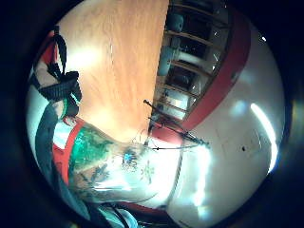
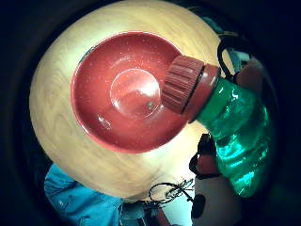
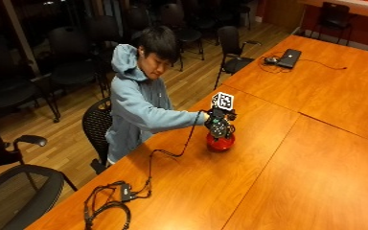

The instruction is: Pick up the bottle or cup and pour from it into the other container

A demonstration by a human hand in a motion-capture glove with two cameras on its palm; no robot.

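Seated at the desk's near edge, left of centre in the outside view, torso leaning toward the middle of the frame. Right arm stretched straight out, sleeve reaching to the wrist. Gloved right hand [image 3: 220,125] raised at frame centre, just above desk level, fingers wrapped round a bottle [image 2: 230,125] tipped neck-down. Strapped fingers [image 1: 59,85] showing at the rim of the little-finger palm view. Other hand out of sight.

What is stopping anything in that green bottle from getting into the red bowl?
The red cap is on the green bottle. The gloved right hand holds the bottle tilted, its capped neck over the red bowl on the table. Nothing else visible lies between the mouth and the bowl.
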